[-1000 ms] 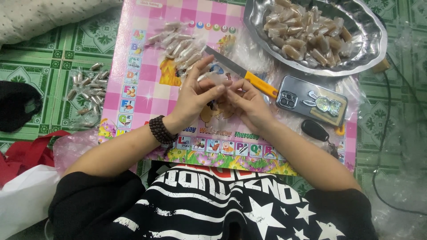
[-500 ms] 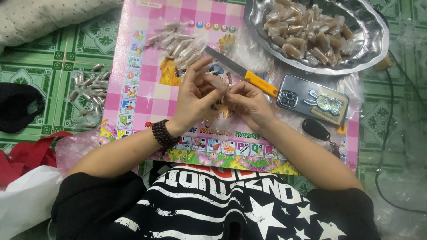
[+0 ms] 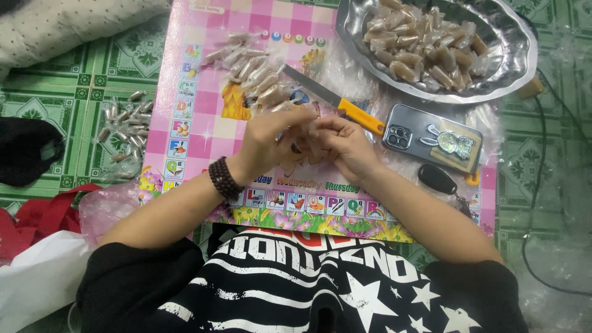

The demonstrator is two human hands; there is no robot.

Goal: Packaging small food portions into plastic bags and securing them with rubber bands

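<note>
Fingers (image 3: 290,126) of both hands pinch one clear-wrapped candy (image 3: 313,132) beside one yellow-handled knife (image 3: 336,102) and one phone (image 3: 431,137).

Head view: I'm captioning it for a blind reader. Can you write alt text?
Seen from above, a person's left hand and right hand meet over a pink chart board, pinching a small clear-wrapped candy. A yellow-handled knife, a phone and a metal tray of wrapped candies lie beyond.

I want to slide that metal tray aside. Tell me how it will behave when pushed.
The metal tray looks thin and shiny, so probably light and quick to slide on the plastic sheet. The heaped wrapped candies add some weight and may shift. Its low, wide shape makes tipping unlikely.
</note>
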